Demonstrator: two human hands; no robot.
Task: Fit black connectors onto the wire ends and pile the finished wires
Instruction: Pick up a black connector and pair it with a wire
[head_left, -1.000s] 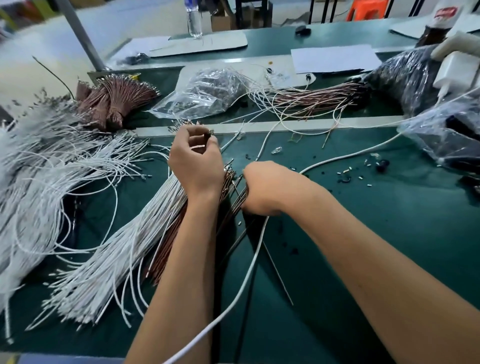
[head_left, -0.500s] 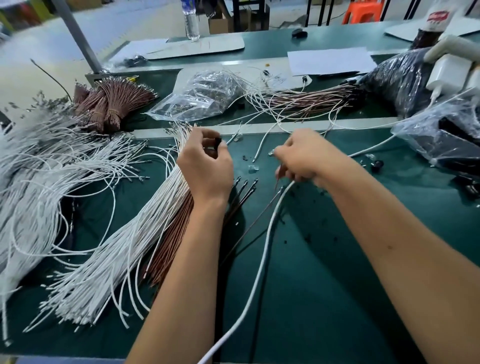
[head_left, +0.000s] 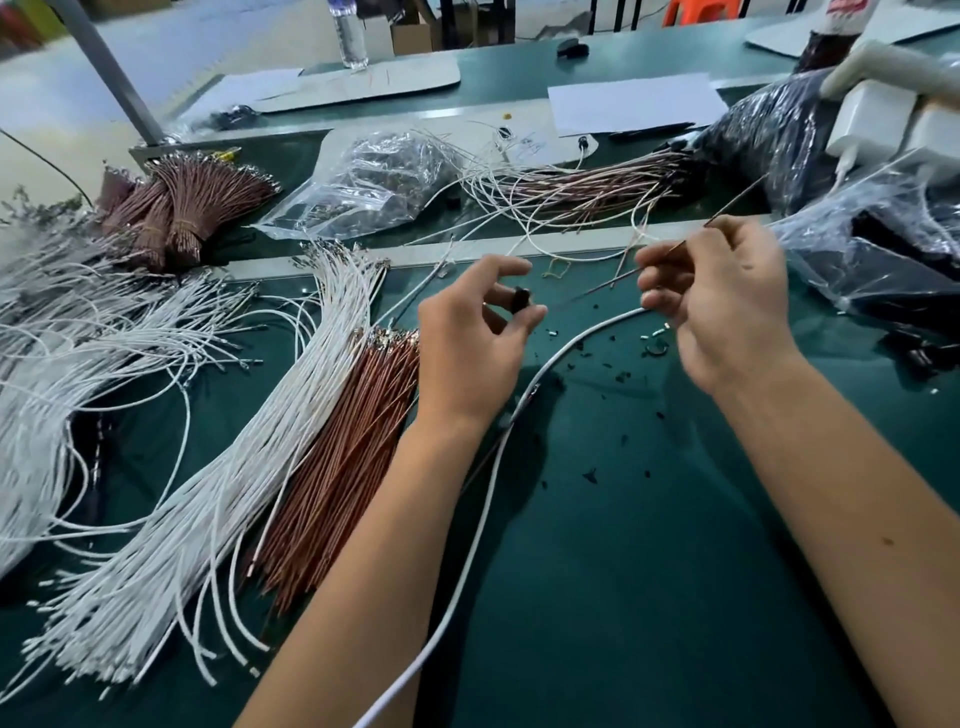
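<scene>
The left hand (head_left: 470, 343) pinches a black connector (head_left: 520, 300) at its fingertips. Just right of it, the right hand (head_left: 727, 301) pinches a thin brown wire (head_left: 613, 278), its tip aimed at the connector. A slight misalignment could bend the tip (the terminal seems too blurred to judge).

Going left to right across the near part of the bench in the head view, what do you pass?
White wires → copper wires → left hand pinching a black connector → right hand holding a thin wire → clear bag.
</scene>
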